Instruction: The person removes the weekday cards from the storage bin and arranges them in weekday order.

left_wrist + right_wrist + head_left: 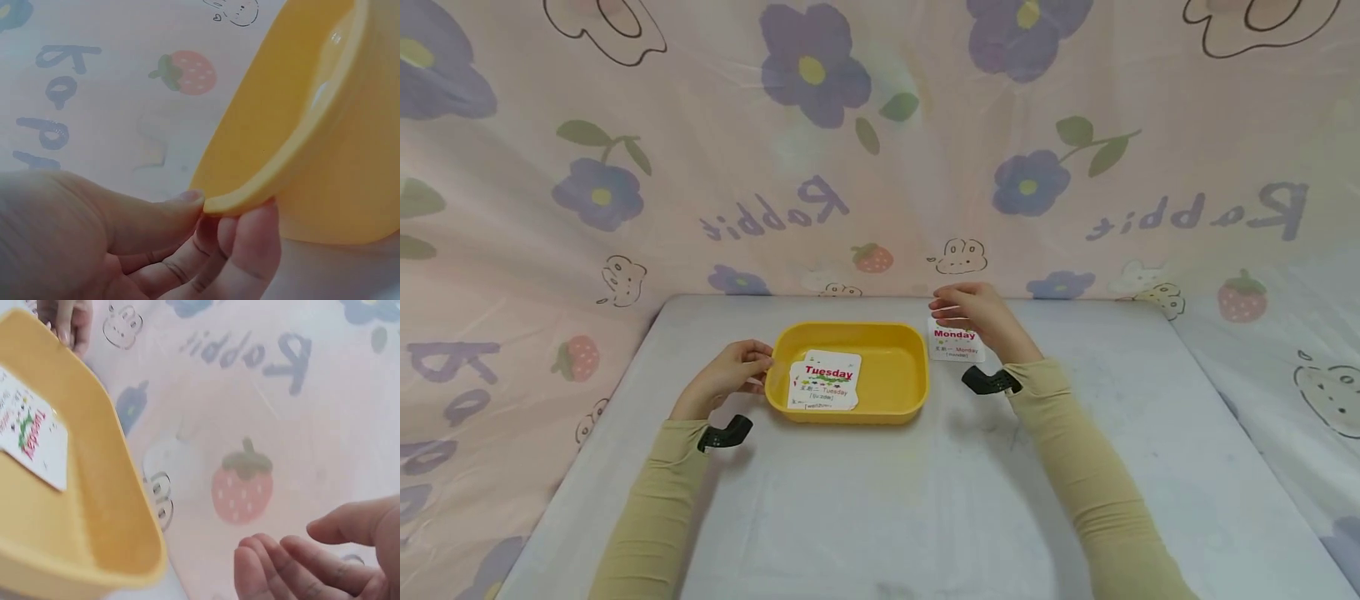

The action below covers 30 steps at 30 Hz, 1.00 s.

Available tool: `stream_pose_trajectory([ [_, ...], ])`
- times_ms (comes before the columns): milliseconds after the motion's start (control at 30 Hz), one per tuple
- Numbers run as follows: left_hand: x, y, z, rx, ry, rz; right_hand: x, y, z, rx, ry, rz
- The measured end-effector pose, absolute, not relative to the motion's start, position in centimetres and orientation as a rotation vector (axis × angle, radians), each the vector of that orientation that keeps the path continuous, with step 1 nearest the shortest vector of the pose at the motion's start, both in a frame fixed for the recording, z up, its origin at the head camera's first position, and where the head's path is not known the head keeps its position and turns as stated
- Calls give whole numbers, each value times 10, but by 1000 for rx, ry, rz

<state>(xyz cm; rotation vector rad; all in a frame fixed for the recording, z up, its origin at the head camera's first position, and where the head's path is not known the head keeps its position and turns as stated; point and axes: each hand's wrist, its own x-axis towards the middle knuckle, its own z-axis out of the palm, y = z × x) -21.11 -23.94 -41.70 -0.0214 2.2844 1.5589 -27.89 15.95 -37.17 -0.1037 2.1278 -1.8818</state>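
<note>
Pale grey table (880,500), yellow tray (895,396), Monday card (956,347) beside it

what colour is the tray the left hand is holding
Yellow. The tray, pinched at its rim by the left hand, shows best in the head view.

Wearing long beige sleeves (1075,467) on both arms.
Carrying a small black camera mount (724,435) at the left wrist, another black mount (991,381) at the right; leaving both hands bare.

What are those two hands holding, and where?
The left hand pinches the yellow tray by its left rim. The right hand rests over the Monday card; a grip cannot be told.
</note>
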Motion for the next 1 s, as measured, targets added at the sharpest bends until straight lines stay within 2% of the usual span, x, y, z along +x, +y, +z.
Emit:
stream_pose_trajectory([
  [267, -213, -240, -419, -19, 2261, 1590, -272, 115, -368, -118, 2073, -1818],
  [567, -212, -241, -422, -16, 2262, 1591, -273, 73, -387, -95, 1962, -1752],
  [800, -211, -243, -422, -1, 2243, 1608, -274, 53, -408, -125, 2006, -1606],
  [1000, -213, -243, -423, 9, 2231, 1617, -271, 49, -413, -43, 2085, -1519],
])
